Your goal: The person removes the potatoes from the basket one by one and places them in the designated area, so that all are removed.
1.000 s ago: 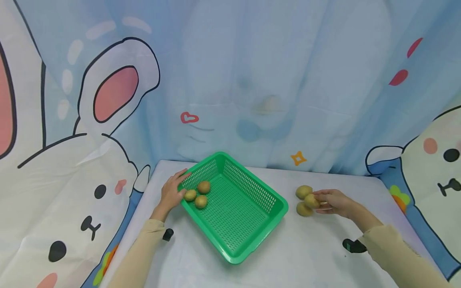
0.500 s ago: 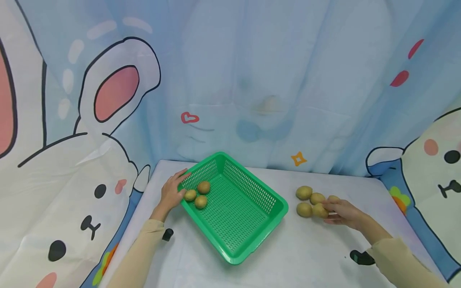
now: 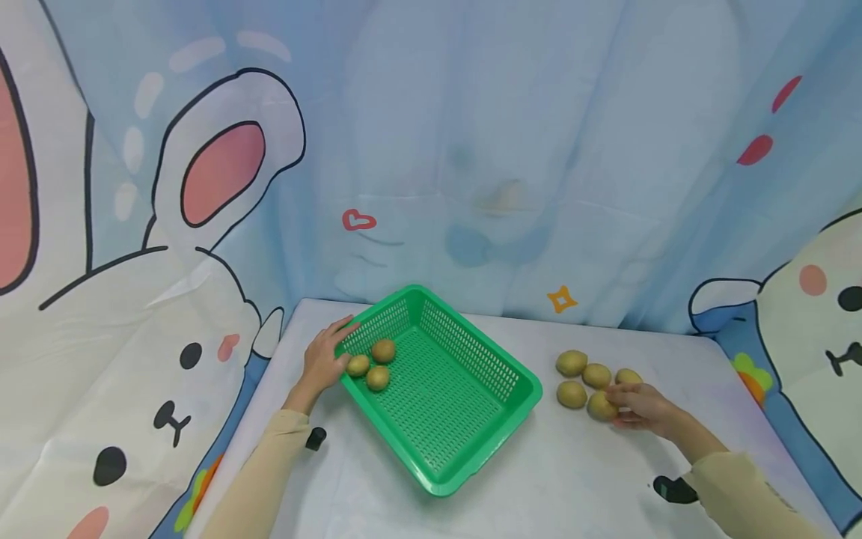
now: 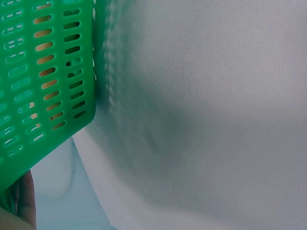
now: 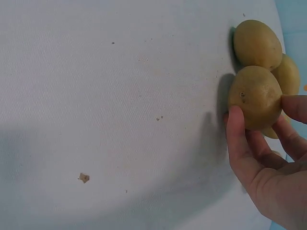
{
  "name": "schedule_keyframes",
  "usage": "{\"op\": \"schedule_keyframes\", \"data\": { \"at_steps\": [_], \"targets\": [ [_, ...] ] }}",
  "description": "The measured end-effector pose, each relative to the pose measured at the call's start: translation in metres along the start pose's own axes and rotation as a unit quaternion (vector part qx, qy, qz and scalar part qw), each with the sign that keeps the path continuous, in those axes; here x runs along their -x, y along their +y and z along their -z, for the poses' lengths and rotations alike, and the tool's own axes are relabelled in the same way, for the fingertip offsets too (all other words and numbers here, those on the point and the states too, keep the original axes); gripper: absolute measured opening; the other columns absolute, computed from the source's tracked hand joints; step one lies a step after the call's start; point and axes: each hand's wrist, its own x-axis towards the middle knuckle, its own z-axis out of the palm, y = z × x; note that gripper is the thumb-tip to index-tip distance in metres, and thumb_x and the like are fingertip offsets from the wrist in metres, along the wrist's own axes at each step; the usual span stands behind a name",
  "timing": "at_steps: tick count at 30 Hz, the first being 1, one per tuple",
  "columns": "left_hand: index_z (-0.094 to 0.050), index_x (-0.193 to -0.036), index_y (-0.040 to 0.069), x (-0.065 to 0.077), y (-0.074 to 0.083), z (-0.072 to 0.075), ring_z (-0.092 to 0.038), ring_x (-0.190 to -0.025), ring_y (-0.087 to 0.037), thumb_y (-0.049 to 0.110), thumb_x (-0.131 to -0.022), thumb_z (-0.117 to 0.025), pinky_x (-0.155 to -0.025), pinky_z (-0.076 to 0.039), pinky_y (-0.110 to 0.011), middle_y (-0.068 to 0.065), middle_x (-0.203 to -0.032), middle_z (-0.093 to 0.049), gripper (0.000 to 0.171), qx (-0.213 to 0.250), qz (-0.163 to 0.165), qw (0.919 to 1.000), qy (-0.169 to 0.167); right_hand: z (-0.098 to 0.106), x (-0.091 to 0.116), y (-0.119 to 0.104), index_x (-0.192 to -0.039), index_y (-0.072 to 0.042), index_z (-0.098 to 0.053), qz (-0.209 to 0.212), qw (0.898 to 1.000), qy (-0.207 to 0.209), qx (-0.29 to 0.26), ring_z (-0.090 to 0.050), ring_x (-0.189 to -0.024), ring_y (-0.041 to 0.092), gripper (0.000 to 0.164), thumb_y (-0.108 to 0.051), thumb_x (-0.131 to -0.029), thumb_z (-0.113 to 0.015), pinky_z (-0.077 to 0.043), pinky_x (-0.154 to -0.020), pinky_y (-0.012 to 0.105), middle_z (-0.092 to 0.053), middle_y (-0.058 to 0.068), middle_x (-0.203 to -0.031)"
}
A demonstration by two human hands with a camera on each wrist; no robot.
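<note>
The fingers of the right hand (image 3: 640, 406) curl round a potato (image 3: 601, 406), parted just to its width, right of the basket (image 3: 444, 404). Four more potatoes (image 3: 572, 363) lie near it, also right of the basket. The left hand (image 3: 323, 361) grips the basket's left corner, thumb and fingers over the rim; three potatoes (image 3: 378, 377) sit inside by that corner. Since half a second ago the held potato has moved slightly nearer the person, while the basket has stayed put. The surface (image 3: 552, 479) under the basket is white; behind it hangs a blue curtain (image 3: 438, 150) with cartoon prints.
</note>
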Motion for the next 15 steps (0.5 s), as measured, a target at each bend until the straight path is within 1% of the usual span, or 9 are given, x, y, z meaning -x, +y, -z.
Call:
{"op": "schedule_keyframes", "data": {
  "at_steps": [5,11,13,15],
  "targets": [
    [-0.062,-0.134,0.008,-0.0005,-0.0003,-0.0003,-0.057,-0.115,-0.038,0.001,-0.072,-0.053,-0.060,-0.038,-0.037,-0.010,-0.145,-0.052,0.063,-0.001,-0.004,1.0000,0.001,-0.0053,0.0002,-0.0030,-0.129,0.015,-0.049,0.003,1.000,0.013,0.024,-0.062,-0.085,0.024,0.045,-0.018,-0.099,-0.054,-0.056,-0.077,0.039,-0.059,0.011,-0.101],
    [-0.062,-0.135,0.008,-0.0020,0.0014,0.0014,-0.055,-0.118,-0.038,0.001,-0.073,-0.053,-0.058,-0.036,-0.036,-0.010,-0.145,-0.051,0.062,0.002,0.000,1.0000,-0.005,-0.0039,-0.0042,-0.0033,-0.123,0.012,-0.056,-0.002,0.999,0.017,0.051,-0.063,-0.086,0.024,0.041,-0.020,-0.098,-0.056,-0.055,-0.079,0.041,-0.062,0.010,-0.100],
    [-0.062,-0.135,0.008,-0.0019,0.0014,0.0012,-0.055,-0.119,-0.038,0.001,-0.073,-0.054,-0.058,-0.036,-0.036,-0.011,-0.145,-0.051,0.063,0.004,-0.001,1.0000,-0.004,-0.0029,-0.0037,-0.0054,-0.125,0.012,-0.055,-0.004,0.998,0.010,0.063,-0.063,-0.090,0.025,0.044,-0.023,-0.098,-0.056,-0.055,-0.080,0.043,-0.062,0.012,-0.104],
    [-0.062,-0.135,0.008,-0.0012,0.0011,0.0012,-0.054,-0.120,-0.038,0.001,-0.073,-0.054,-0.058,-0.037,-0.036,-0.011,-0.145,-0.051,0.063,0.007,0.001,1.0000,-0.005,-0.0017,-0.0019,-0.0094,-0.129,0.014,-0.050,-0.006,0.997,0.001,0.078,-0.064,-0.095,0.029,0.051,-0.026,-0.098,-0.055,-0.054,-0.083,0.046,-0.062,0.018,-0.110]
  ]
}}
